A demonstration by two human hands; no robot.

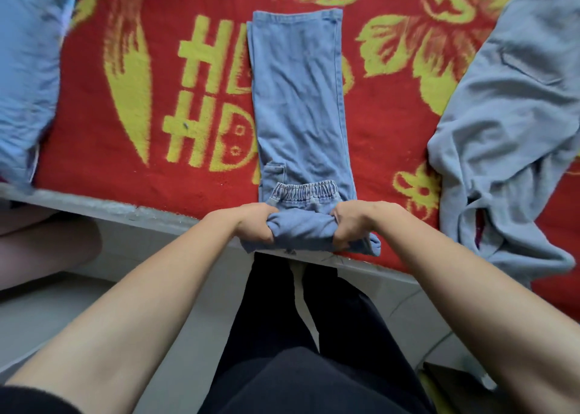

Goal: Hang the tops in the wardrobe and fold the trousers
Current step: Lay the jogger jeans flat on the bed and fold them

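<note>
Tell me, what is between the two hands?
The rolled-up end of the blue trousers, gripped by the left hand and right hand, in the head view.

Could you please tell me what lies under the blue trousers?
A red and yellow blanket lies under the trousers; its yellow lettering runs beneath them, the covered part hidden.

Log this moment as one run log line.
step: folding | left hand: grips near rolled end | right hand: grips same end | blue trousers: legs flat on red blanket
</note>
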